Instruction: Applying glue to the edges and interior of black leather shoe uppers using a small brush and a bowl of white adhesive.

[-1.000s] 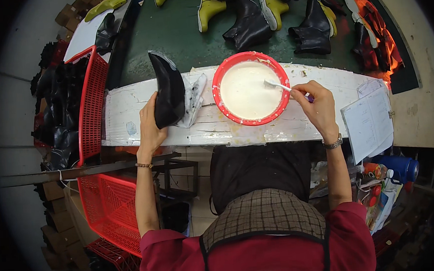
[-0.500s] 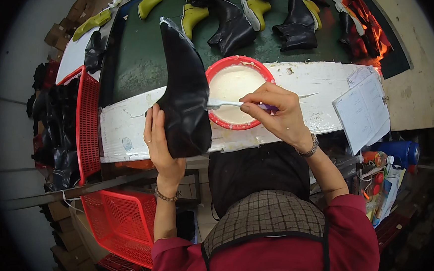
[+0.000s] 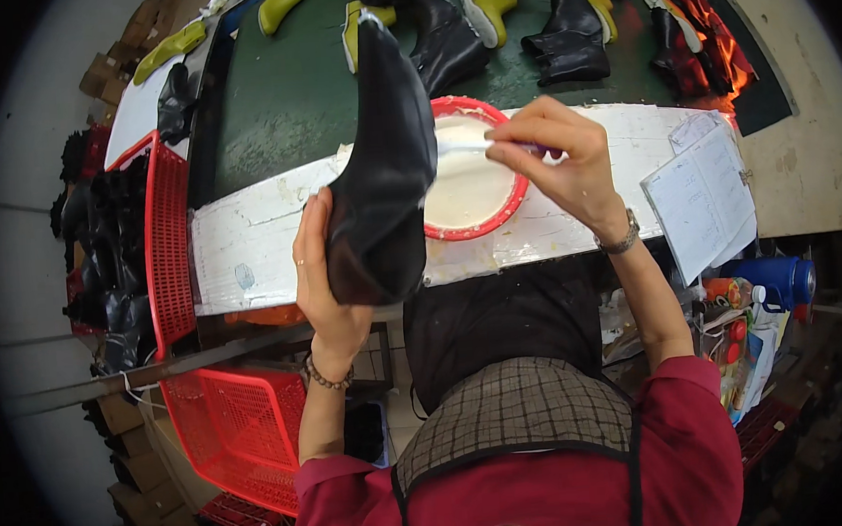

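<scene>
A black boot upper (image 3: 378,188) is in my left hand (image 3: 321,279), its toe end pointing away from me and its edge there whitish. My left fingers lie along its left side, with the thumb hidden behind it. My right hand (image 3: 561,163) pinches a toothbrush (image 3: 539,150) with a purple handle; its pale head reaches the right edge of the boot upper, though blur hides whether they touch. Below the brush stands a round red bowl (image 3: 496,222) of creamy white paste (image 3: 465,188), partly covered by the boot upper.
The bowl rests on a white board (image 3: 582,210) before a green belt (image 3: 277,117) with several black uppers (image 3: 571,42) and yellow-green lasts (image 3: 487,8). A red basket (image 3: 169,240) stands left, another (image 3: 244,438) lower. Written sheets (image 3: 702,202) hang right, near a blue jug (image 3: 779,282).
The boot upper has shifted right and a little away from me, now covering more of the bowl. My right hand has moved farther away with the toothbrush. The pieces on the belt have shifted slightly.
</scene>
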`<state>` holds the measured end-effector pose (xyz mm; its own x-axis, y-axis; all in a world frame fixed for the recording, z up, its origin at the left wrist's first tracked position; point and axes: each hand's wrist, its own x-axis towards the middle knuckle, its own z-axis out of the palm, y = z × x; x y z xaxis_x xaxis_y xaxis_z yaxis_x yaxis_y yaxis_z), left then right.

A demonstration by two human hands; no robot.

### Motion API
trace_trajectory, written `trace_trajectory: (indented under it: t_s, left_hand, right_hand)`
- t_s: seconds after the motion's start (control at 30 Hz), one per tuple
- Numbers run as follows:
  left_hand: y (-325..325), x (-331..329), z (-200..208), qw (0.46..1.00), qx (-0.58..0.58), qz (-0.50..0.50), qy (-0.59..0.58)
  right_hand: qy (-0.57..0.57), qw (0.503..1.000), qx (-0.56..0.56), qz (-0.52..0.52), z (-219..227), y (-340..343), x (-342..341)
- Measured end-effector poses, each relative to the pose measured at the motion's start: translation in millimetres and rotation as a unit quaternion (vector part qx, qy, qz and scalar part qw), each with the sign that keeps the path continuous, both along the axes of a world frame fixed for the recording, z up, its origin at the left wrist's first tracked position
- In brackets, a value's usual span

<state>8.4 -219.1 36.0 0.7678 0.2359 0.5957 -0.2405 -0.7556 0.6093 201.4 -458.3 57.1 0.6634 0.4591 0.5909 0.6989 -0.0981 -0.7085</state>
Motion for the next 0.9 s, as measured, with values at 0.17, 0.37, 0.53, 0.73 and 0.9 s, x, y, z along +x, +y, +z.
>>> trace_trajectory:
  t_s: [0.17,0.37,0.53,0.73,0.9]
  left_hand:
    - [-4,11,5,1.000,-0.004,0.017,0.011]
    - [-7,26,6,0.995,0.067,0.068,-0.023]
    - [-4,29,-1,0.986,0.134,0.091,-0.024]
    - [33,2,14,0.976,-0.187,0.088,0.070]
    - [84,-31,22,0.853,-0.487,-0.014,0.186]
  right_hand:
    - [0.021,0.998,0.010,0.053,0,-2,-26]
    - [0.009,0.997,-0.021,0.073,8,-10,-38]
    - [0.115,0.984,-0.078,0.112,22,-12,-42]
    - [0.053,0.983,-0.171,-0.041,-12,-26,-4]
    - [-0.031,0.954,-0.287,-0.080,-33,-39,20]
